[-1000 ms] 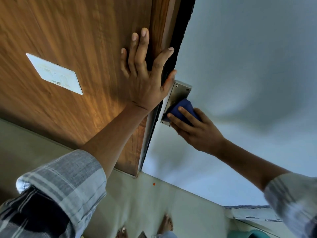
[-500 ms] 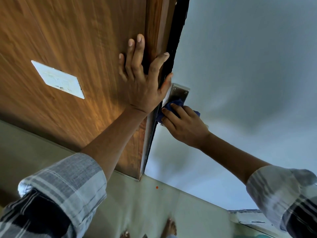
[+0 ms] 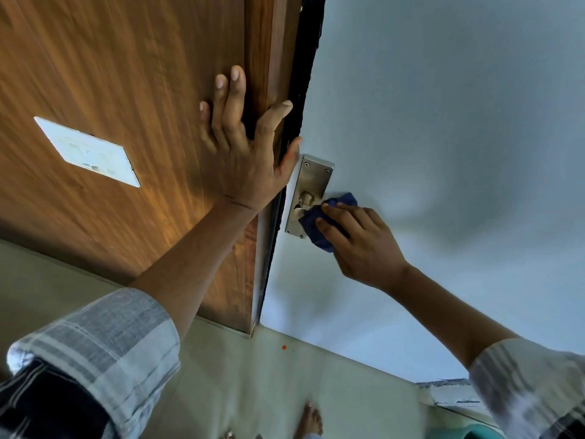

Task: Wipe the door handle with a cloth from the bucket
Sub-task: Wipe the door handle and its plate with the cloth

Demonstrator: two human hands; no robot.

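A metal door handle plate [image 3: 311, 182] is fixed on the pale grey door face [image 3: 443, 137], beside the door's dark edge. The round base of the handle [image 3: 304, 200] shows; the lever itself is wrapped in a dark blue cloth [image 3: 319, 226]. My right hand [image 3: 357, 239] grips that cloth around the lever, just right of the plate. My left hand [image 3: 247, 153] lies flat with fingers spread on the wooden panel [image 3: 126, 74], thumb reaching to the door edge.
A white rectangular switch plate [image 3: 88, 152] sits on the wooden panel at left. Below is a pale tiled floor [image 3: 285, 384] with a bare foot [image 3: 311, 421]. A teal bucket rim [image 3: 481, 434] peeks in at the bottom right.
My right hand has slid the cloth from the plate's left lower part out to the right along the lever, uncovering the handle base. The left hand stays pressed on the wood.
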